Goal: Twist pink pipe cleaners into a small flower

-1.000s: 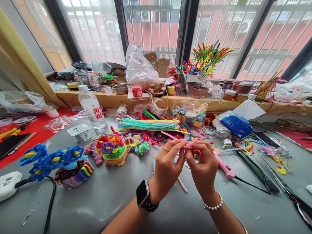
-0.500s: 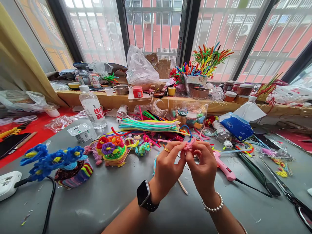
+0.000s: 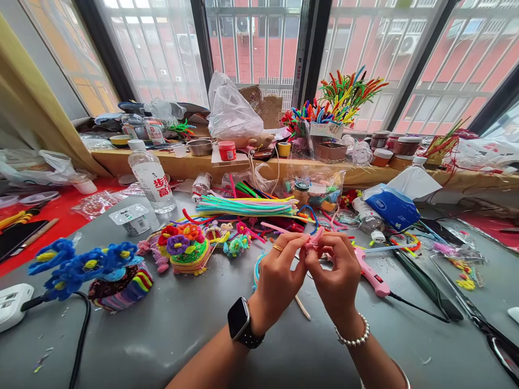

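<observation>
Both hands meet above the grey table [image 3: 182, 329], pinching a pink pipe cleaner [image 3: 314, 240] between their fingertips. My left hand [image 3: 278, 278], with a gold ring and a black smartwatch on the wrist, grips its left part; a straight pink end sticks out to the left. My right hand [image 3: 336, 275], with a pearl bracelet, is closed on the bent right part. A light-blue loop [image 3: 257, 268] and a thin wooden stick [image 3: 302, 307] lie on the table under the hands.
A pink glue gun [image 3: 371, 273] with a black cord lies right of the hands. Left are a colourful pipe-cleaner flower basket [image 3: 184, 248] and blue flowers [image 3: 81, 265]. A bundle of pastel pipe cleaners [image 3: 247, 207], a water bottle [image 3: 152, 178] and a tissue pack [image 3: 393, 208] sit behind.
The hands stayed together on the pink pipe cleaner, fingers shifting slightly as they work it; the view moved a little.
</observation>
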Demonstrator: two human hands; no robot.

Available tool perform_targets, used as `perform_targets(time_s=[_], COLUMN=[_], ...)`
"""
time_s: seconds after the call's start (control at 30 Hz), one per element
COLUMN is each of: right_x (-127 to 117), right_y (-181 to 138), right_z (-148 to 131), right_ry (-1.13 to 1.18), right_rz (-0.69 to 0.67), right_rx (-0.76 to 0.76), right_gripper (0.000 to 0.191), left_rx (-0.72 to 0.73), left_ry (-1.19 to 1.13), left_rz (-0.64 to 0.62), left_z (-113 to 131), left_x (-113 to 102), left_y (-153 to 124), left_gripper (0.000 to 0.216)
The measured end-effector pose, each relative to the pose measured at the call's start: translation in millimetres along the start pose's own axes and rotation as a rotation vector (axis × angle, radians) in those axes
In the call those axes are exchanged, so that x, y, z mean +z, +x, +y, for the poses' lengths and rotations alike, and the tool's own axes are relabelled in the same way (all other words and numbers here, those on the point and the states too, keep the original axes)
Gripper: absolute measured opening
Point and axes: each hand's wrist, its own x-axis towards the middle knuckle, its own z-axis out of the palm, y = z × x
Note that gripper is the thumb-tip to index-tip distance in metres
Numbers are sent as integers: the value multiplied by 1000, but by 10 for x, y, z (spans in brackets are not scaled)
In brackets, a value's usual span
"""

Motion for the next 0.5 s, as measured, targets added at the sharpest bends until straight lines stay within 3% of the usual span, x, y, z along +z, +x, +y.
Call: perform_targets(time_s=[0.17,0.33,0.5], right_x=[-10,7,2], right_y=[0,-20,23], right_z=[1,10,34], right_ry=[-12,26,95], right_rz=[-1,-13,-156], right_rx=[-5,94,181], right_gripper=[11,11,2], left_rx=[-9,-50,-312], left_ry=[-13,-38,-198], left_rz=[-17,-40,-151], left_z=[1,-1,-34], left_x=[6,7,-14], left_y=[-9,-8,62], left_gripper=[19,18,12])
